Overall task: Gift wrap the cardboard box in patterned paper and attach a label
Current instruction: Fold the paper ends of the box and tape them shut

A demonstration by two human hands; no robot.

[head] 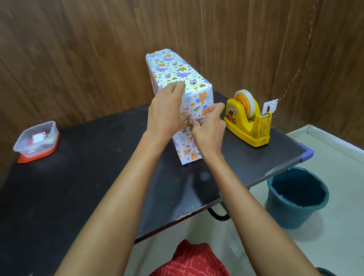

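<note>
The box (175,70), wrapped in white paper printed with bears and rainbows, stands on the black table (79,185) with its near end face toward me. My left hand (165,110) rests over the top near edge of that face, fingers straight, thumb down on the paper. My right hand (209,132) presses on the end face lower down, its fingertips meeting my left thumb at a paper fold. Whether a piece of tape is pinched there is hidden by the fingers.
A yellow tape dispenser (247,118) stands right of the box near the table edge. A clear plastic tub (36,139) on a red lid sits far left. A teal bucket (297,194) is on the floor to the right. Wooden wall panels stand behind.
</note>
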